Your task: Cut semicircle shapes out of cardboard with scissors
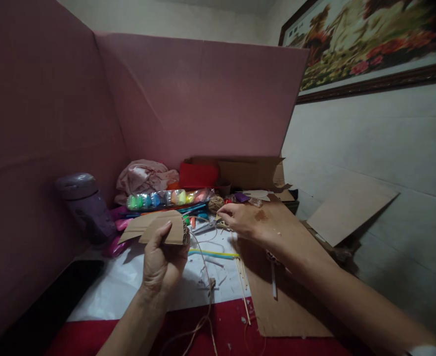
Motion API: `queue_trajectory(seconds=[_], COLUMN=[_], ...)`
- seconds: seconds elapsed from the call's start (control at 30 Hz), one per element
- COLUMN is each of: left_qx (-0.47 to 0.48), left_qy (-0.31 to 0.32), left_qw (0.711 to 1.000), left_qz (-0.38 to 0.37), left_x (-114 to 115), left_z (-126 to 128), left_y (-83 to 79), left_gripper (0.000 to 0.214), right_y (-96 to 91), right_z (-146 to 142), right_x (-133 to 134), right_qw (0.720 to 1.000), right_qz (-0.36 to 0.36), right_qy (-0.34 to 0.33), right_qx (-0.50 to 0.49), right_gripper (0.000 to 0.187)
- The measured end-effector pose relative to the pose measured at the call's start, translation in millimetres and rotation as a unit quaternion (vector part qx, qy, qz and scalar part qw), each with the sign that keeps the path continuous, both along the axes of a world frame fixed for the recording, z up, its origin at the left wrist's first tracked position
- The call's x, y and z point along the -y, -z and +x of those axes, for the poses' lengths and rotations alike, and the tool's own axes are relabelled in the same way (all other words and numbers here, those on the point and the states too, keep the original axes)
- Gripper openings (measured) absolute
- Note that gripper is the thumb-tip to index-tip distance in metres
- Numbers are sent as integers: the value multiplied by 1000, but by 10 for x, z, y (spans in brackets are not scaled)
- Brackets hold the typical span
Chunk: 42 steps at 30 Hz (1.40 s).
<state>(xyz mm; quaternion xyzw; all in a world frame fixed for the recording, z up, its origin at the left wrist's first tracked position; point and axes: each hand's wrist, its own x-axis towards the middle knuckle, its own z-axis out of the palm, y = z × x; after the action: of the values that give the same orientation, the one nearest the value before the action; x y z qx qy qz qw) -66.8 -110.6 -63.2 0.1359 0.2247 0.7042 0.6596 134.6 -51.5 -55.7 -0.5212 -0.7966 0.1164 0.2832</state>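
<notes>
My left hand (163, 262) is closed round a folded piece of brown cardboard (154, 226), held up over the white sheet (129, 282). Twine is wound on the cardboard's right end, and a strand of twine (203, 262) runs from it down to the table's front. My right hand (242, 220) reaches out past a flat cardboard sheet (288, 291), fingers pinched together at the scissors (206, 226) beside a ball of twine (215, 202). What the fingertips grip is too small to make out.
A pink board (203, 94) walls off the back and left. Along the back lie a pack of coloured clay tubs (169, 198), a pink cloth (144, 178), a red box (198, 175), a purple bottle (86, 205). Thin wooden sticks (242, 277) lie by the cardboard sheet.
</notes>
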Motion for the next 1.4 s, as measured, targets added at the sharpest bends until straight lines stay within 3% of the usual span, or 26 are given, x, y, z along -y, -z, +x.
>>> queue_trajectory(seconds=[0.13,0.27,0.33,0.4,0.47,0.5,0.53,0.57,0.6,0.67,0.77,0.8,0.87,0.97,1.1,1.27,1.33,1.4], left_qx=[9,3,-18,-45,-70,-81,-89,-94,-96,-97,-93,-91,-88,-86,-92,-105,-126,-155], left_qy=[18,70,104,140,164,169,170,167,160,143,117,112,105,99,104,145,174,210], left_qw=[1000,998,994,988,983,981,980,980,981,984,988,989,990,991,990,983,976,965], left_qz=[17,-2,-24,-41,-47,-49,-50,-50,-48,-42,-31,-30,-29,-25,-27,-34,-29,-22], left_x=[18,103,164,212,232,232,226,216,205,183,159,153,144,131,132,202,239,271], left_z=[10,84,138,183,212,221,226,229,231,233,230,228,221,219,245,272,275,279], left_y=[-26,-70,-74,-56,-22,-4,14,29,40,52,53,52,54,65,81,91,97,108], left_gripper=[27,21,19,18,17,16,16,16,17,19,21,21,21,21,21,18,14,11], right_y=[-129,-76,-56,-90,-168,-209,-239,-253,-243,-151,126,234,450,725,864,562,413,312], right_z=[-130,-245,-284,-285,-241,-205,-164,-122,-81,-13,58,80,130,222,305,178,68,-45], right_x=[343,526,560,558,535,525,523,533,560,675,1002,1136,1401,1680,1769,1627,1492,1312], right_qw=[985,935,873,771,659,628,615,621,647,744,908,949,989,996,995,988,958,896], right_qz=[-5,-180,-280,-338,-340,-324,-307,-288,-267,-219,-131,-94,-6,87,86,-16,-102,-211], right_qy=[9,-68,-88,-84,-66,-61,-58,-56,-52,-31,9,-1,-11,-35,-37,-14,-13,-3], right_qx=[-171,-299,-388,-533,-667,-705,-724,-727,-712,-631,-398,-302,-146,2,46,-153,-268,-390], right_gripper=[30,52,51,35,20,17,16,15,14,16,23,24,23,23,18,29,34,41])
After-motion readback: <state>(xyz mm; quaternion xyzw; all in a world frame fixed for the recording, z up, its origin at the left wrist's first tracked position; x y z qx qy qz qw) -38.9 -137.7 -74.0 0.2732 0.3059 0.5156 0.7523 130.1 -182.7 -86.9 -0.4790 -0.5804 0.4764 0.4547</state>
